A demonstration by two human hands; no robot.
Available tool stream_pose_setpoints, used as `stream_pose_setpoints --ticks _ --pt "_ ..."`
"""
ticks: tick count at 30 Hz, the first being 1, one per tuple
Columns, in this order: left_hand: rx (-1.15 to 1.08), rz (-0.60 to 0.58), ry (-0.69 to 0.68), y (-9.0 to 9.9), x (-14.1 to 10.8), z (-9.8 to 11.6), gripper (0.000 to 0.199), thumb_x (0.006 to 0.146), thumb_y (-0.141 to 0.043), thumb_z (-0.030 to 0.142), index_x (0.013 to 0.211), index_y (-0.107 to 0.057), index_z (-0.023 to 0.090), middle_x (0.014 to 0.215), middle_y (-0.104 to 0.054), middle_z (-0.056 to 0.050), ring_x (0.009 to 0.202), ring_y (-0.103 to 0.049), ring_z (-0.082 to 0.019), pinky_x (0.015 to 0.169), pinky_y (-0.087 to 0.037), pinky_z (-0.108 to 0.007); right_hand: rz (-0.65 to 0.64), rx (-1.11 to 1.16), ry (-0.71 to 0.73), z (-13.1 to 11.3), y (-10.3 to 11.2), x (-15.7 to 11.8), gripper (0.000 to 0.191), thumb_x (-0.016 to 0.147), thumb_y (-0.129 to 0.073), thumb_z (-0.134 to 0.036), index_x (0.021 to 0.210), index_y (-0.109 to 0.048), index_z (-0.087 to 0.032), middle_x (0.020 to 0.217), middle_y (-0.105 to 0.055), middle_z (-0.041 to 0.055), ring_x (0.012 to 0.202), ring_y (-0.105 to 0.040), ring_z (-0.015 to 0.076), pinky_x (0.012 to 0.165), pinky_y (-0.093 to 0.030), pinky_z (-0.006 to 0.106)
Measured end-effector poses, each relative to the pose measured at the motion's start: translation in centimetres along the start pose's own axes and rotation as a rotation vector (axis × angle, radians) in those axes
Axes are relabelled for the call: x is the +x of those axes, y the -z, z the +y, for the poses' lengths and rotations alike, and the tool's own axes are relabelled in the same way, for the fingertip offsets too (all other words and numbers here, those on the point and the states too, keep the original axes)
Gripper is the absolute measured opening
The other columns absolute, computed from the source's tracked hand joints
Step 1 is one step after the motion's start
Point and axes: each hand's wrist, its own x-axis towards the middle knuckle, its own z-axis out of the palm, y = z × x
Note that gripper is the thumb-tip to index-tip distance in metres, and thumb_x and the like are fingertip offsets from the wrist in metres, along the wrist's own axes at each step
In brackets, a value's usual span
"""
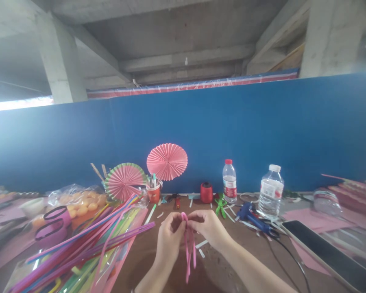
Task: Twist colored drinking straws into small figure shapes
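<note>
Plainly, one blue partition [201,134] stands behind one brown desk [137,264], the biggest things we see. On our left lies one heap of coloured strips [79,252], too tangled for us to count. On our right is one dark phone [329,254]. We count two pleated paper fans, a pink one [167,161] and a green-edged one [125,181], then one clear bag [79,199] holding several orange balls. Two bottles stand upright, a white-capped one [271,193] and a red-capped one [229,183]; how full they are, we cannot tell. Next come one blue glue gun [254,219], one white bowl [33,208] and one red-orange cup [153,193] with pens in it. Smallest, one looped pink strand [188,248] hangs between our two hands above the desk: the fingers of our left hand [171,236] and right hand [210,228] pinch its top.
</note>
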Motion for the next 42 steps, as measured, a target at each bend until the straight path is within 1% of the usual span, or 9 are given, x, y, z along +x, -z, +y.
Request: stream_pose_setpoints --ticks 6,9,12,16,22,27,32,39,42 --pt "0.009 0.003 0.021 0.1 0.0 0.6 0.009 0.072 -0.053 0.024 0.077 -0.057 0.017 0.070 -0.061 0.000 0.065 -0.057 -0.016 0.061 -0.045 -0.025 -0.023 0.069 -0.037 -0.4 0.1 -0.1 0.018 0.074 -0.051 -0.024 0.079 -0.066 -0.015 0.058 -0.062 0.0006 0.051 -0.055 0.0128 0.050 -0.043 0.023" --pt "-0.015 -0.016 0.029 -0.1 0.0 0.4 0.009 0.071 -0.055 0.025 0.074 -0.056 0.017 0.067 -0.061 0.000 0.063 -0.057 -0.016 0.059 -0.044 -0.024 0.050 -0.059 0.005 -0.8 -0.1 -0.3 0.013 0.072 -0.054 -0.025 0.071 -0.063 -0.016 0.058 -0.061 0.0000 0.053 -0.055 0.0128 0.051 -0.041 0.022" --pt "-0.051 0.019 0.039 -0.3 -0.1 0.0 0.005 0.069 -0.056 0.022 0.070 -0.055 0.017 0.061 -0.060 0.002 0.061 -0.057 -0.014 0.058 -0.044 -0.023 0.087 -0.182 0.061 -1.2 -0.5 -0.7 0.014 0.073 -0.053 -0.028 0.069 -0.060 -0.016 0.061 -0.061 0.0002 0.055 -0.054 0.0127 0.051 -0.039 0.021" --pt "0.028 0.037 0.007 -0.3 0.0 -0.2 0.007 0.069 -0.053 0.018 0.074 -0.058 0.017 0.067 -0.061 0.001 0.065 -0.057 -0.015 0.061 -0.043 -0.023 0.104 -0.245 0.105 -1.5 -0.9 -1.0 0.013 0.074 -0.050 -0.024 0.068 -0.059 -0.017 0.060 -0.059 -0.0013 0.056 -0.052 0.0119 0.053 -0.038 0.020" --pt "0.087 0.042 0.014 -0.1 0.1 -0.5 0.012 0.067 -0.049 0.012 0.073 -0.059 0.017 0.066 -0.062 0.001 0.066 -0.058 -0.015 0.062 -0.044 -0.023 0.055 -0.153 0.092 -1.0 -0.8 -0.9 0.017 0.069 -0.044 -0.010 0.070 -0.059 -0.017 0.065 -0.059 -0.0022 0.061 -0.053 0.0113 0.058 -0.038 0.019" --pt "0.043 0.057 0.027 -0.1 0.2 -0.7 0.013 0.065 -0.051 0.014 0.073 -0.060 0.016 0.066 -0.063 0.000 0.065 -0.058 -0.016 0.061 -0.044 -0.024 0.066 -0.123 0.092 -0.9 -0.8 -0.7 0.015 0.071 -0.046 -0.014 0.071 -0.060 -0.018 0.065 -0.060 -0.0016 0.064 -0.054 0.0126 0.061 -0.040 0.021" --pt "-0.012 0.030 0.040 -0.4 0.0 -0.7 0.011 0.064 -0.053 0.017 0.071 -0.062 0.015 0.062 -0.063 -0.001 0.063 -0.058 -0.016 0.059 -0.044 -0.024 0.149 -0.153 0.081 -1.2 -0.8 -0.8 0.001 0.066 -0.058 -0.017 0.067 -0.058 -0.017 0.062 -0.059 -0.0026 0.061 -0.054 0.0125 0.059 -0.039 0.020" --pt "0.033 0.050 0.075 -0.3 0.0 -0.7 0.009 0.064 -0.052 0.015 0.067 -0.061 0.015 0.060 -0.063 0.000 0.059 -0.059 -0.016 0.057 -0.045 -0.024 0.102 -0.101 0.109 -1.4 -0.4 -0.8 0.012 0.074 -0.050 -0.019 0.071 -0.062 -0.018 0.068 -0.063 -0.0003 0.066 -0.057 0.0140 0.065 -0.042 0.023" --pt "-0.005 0.042 0.065 -0.3 0.0 -0.5 0.016 0.062 -0.049 0.010 0.069 -0.062 0.016 0.063 -0.064 0.000 0.062 -0.060 -0.016 0.059 -0.046 -0.023 0.102 -0.065 0.107 -1.2 -0.3 -0.7 0.011 0.071 -0.051 -0.015 0.073 -0.062 -0.018 0.069 -0.063 -0.0003 0.067 -0.058 0.0140 0.065 -0.044 0.023"
